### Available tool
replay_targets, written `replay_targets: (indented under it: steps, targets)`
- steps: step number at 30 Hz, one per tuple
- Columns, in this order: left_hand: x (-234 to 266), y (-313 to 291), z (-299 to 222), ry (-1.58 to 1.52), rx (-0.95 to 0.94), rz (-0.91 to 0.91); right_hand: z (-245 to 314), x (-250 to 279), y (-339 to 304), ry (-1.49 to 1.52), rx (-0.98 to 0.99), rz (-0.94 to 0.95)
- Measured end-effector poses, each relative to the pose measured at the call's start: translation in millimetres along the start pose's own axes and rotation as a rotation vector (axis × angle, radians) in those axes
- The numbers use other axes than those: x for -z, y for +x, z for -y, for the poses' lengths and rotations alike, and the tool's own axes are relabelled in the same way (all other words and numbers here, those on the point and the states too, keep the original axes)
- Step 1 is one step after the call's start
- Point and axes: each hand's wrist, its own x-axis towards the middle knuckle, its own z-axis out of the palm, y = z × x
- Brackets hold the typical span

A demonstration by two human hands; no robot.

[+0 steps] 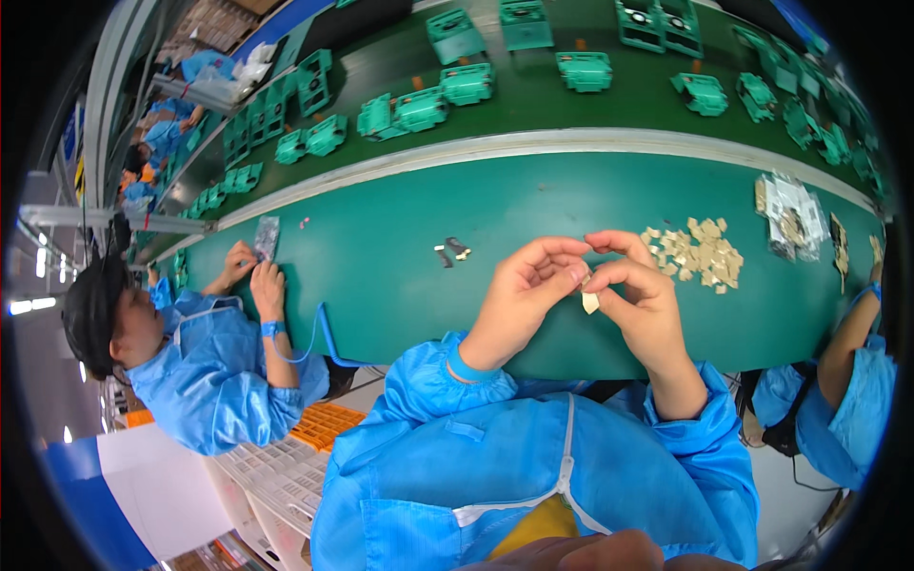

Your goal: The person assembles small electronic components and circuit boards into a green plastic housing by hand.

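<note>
Over the green work table [381, 257], my left hand [528, 295] and my right hand [643, 295] meet at the fingertips. Between them they pinch a small cream-coloured flat piece [590, 303], its lower end showing below the fingers. Its upper part is hidden by my fingertips. To the right of my right hand lies a loose pile of similar cream pieces [700, 255]. Left of my left hand are a few small black parts [455, 251] on the table.
Beyond a pale rail [533, 143], green housings [466, 84] stand in rows on a dark green surface. A clear bag of parts [792, 217] lies at the right. A co-worker [214, 352] in blue sits at the left, another person's sleeve [862, 390] at the right.
</note>
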Motion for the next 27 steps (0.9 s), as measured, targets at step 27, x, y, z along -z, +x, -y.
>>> replay_targets:
  steps: [27]
  targets:
    - [-95, 59, 27, 1.367, -0.851, 0.073, 3, 81, -28, -0.484, 0.025, -0.372]
